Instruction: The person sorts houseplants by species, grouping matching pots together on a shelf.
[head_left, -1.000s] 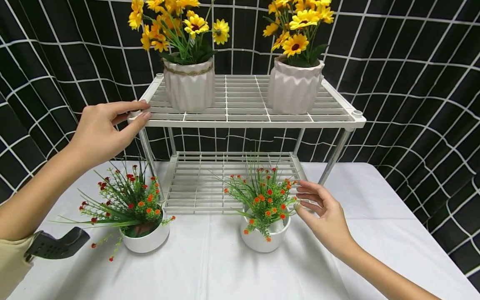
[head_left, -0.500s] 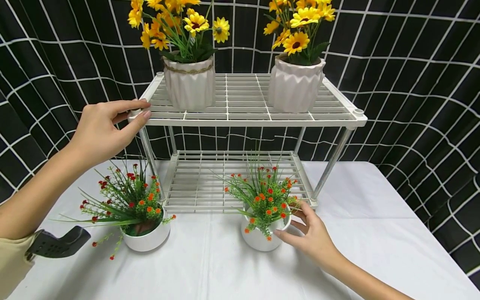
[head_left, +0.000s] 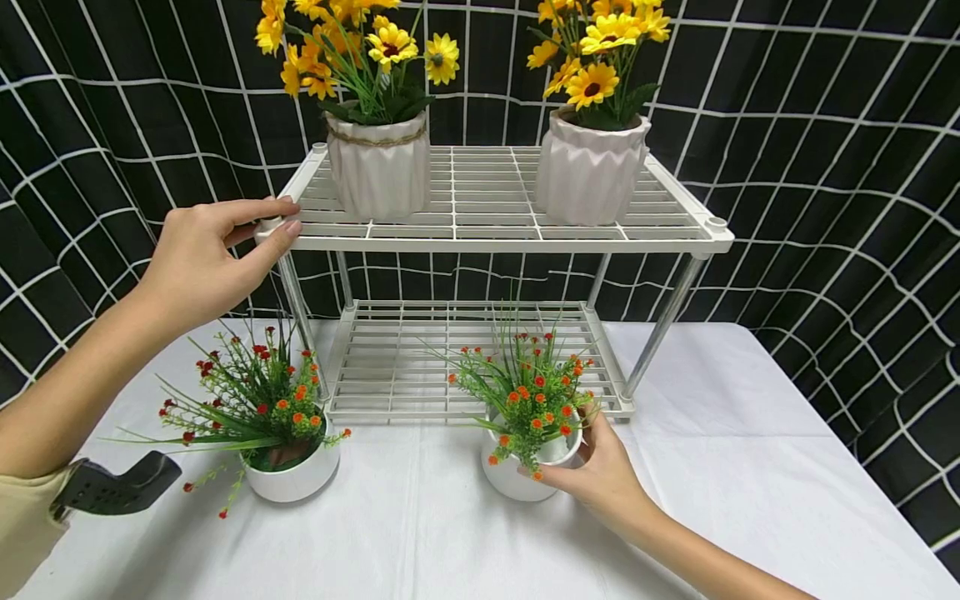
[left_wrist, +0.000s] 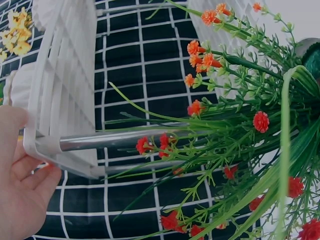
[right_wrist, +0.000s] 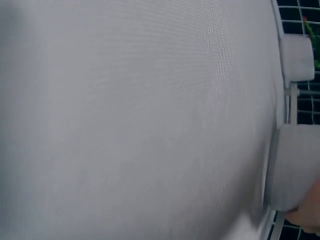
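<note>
On the top shelf of the white rack point(head_left: 480, 247), two pleated pots are held up side by side: the left pleated pot point(head_left: 380, 179), tied round its neck with twine point(head_left: 378, 141), is filled with yellow flowers point(head_left: 392, 46), and the right pleated pot point(head_left: 588, 179) is filled with similar yellow sunflowers point(head_left: 592, 86). On the white cloth point(head_left: 450, 542), just before the rack's front left leg, a low bowl point(head_left: 294, 483) is filled with grassy leaves and small red and orange blooms point(head_left: 262, 417). Before the rack's lower shelf, right of its middle, the round white pot point(head_left: 504, 481) is stood on the cloth.

The rack's front left corner is gripped by the left hand point(head_left: 206, 258), the thumb being laid along the front and the other fingers curled beyond it. The round white pot is held at its right side by the right hand point(head_left: 603, 475), with the thumb placed in front and the fingers wrapped behind; how closely those are pressed together cannot be told.

The round white pot is seen upright, smooth and glossy, its white inner wall partly covered by leaning orange-flowered greenery point(head_left: 525, 400).
</note>
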